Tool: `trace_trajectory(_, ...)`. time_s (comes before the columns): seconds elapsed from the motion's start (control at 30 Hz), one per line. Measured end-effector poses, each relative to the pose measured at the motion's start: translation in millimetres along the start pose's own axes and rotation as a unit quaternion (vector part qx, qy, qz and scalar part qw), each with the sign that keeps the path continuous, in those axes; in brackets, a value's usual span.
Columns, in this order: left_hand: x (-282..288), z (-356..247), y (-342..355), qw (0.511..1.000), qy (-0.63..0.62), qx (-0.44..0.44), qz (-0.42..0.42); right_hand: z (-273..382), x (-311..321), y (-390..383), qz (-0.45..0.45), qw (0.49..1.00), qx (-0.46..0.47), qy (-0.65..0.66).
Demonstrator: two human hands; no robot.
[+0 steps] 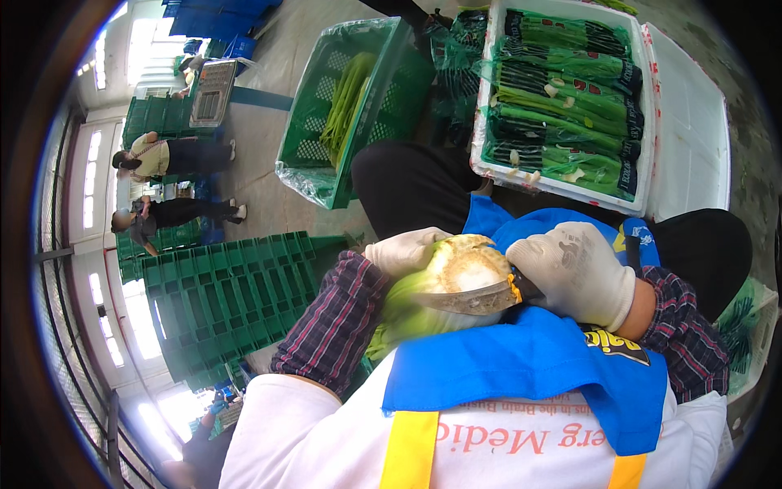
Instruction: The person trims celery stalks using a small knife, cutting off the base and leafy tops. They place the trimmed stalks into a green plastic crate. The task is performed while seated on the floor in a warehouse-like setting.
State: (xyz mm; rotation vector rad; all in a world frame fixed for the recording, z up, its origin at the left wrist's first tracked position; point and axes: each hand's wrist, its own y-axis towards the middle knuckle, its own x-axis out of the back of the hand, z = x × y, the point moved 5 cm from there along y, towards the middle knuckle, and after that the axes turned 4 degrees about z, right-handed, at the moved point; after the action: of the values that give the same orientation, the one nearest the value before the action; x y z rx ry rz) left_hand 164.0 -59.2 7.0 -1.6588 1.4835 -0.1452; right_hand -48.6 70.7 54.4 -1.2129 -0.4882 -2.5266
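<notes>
A thick green vegetable (407, 310), which looks like a celery bunch, lies across my lap with its round, whitish-brown cut base up. My gloved left hand (405, 251) is closed round its far left side, most of the fingers hidden behind it. A knife (468, 300) has its worn, curved blade against the near edge of that base. Orange wrapping shows where the blade meets the handle. My gloved right hand (574, 273) grips the handle, which is mostly covered by the glove. Under both arms lies my blue apron (529, 359).
Beyond my knees stands a green crate (305, 155) with long green stalks inside. To its right, a white foam box (643, 122) holds several bagged bundles of green stalks. Stacked green crates (236, 293) rise at the left. Two people (175, 155) stand farther off near a scale (213, 94).
</notes>
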Motion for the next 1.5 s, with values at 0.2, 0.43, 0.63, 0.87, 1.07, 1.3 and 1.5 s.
trace_trajectory(0.2,11.1,7.9,5.1,0.999,0.047,-0.009,0.003,-4.5,-8.0,-4.3,-0.009,1.000,-0.014,0.012)
trace_trajectory(0.43,19.1,18.4,5.9,0.992,0.116,-0.048,0.020,-14.9,-16.7,-2.6,-0.016,0.997,-0.063,0.051)
trace_trajectory(0.63,6.8,7.6,8.5,0.997,0.052,-0.014,0.048,-8.9,-16.6,-3.1,-0.011,0.998,-0.033,0.059)
trace_trajectory(0.87,16.7,8.7,7.3,0.980,0.188,-0.054,0.035,-18.8,-22.9,-8.0,-0.018,0.995,-0.073,0.063)
trace_trajectory(1.07,34.1,28.6,2.1,0.995,0.076,-0.066,0.025,-13.2,-27.5,-5.9,-0.039,0.996,-0.075,0.036)
trace_trajectory(1.3,7.4,10.7,1.4,0.999,-0.022,-0.046,0.012,-21.1,-30.7,-14.0,-0.008,0.985,-0.150,0.088)
trace_trajectory(1.5,-4.1,-1.5,5.7,0.997,-0.035,-0.031,0.060,-9.9,-33.8,-10.7,-0.002,0.995,-0.075,0.058)
